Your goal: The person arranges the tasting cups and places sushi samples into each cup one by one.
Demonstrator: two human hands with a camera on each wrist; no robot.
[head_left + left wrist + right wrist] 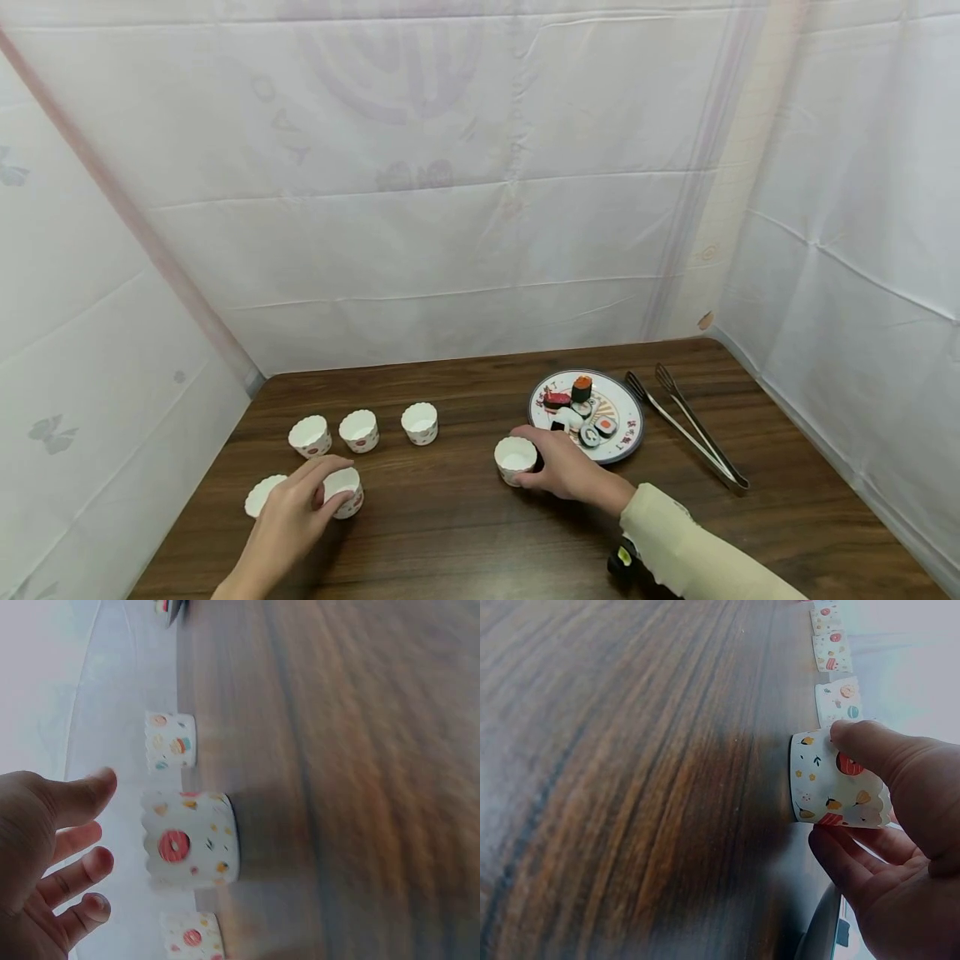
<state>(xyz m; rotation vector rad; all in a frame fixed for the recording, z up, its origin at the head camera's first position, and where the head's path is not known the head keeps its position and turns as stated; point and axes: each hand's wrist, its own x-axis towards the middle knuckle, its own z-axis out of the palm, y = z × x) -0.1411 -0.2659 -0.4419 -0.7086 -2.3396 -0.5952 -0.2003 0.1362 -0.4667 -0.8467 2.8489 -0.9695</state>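
My right hand [566, 467] pinches a white paper baking cup [516, 461] between thumb and fingers. In the right wrist view the thumb presses on the side of this cup [836, 780], which has a printed pattern. On the left side of the table, my left hand [294, 510] hovers around the rim of another baking cup [345, 492]. Seen from the left wrist, its fingers are loosely bent and apart from the cup [191, 840]. Beside that hand is a partly hidden cup [262, 493]. Three more stand behind in a row: a left cup [310, 436], a middle cup [360, 431] and a right cup [420, 423].
A round plate [626, 400] with several sushi pieces stands just behind my right hand. Metal tongs [693, 433] lie to its right. White patterned sheeting [465, 208] hangs behind and at both sides of the dark wooden table [450, 533].
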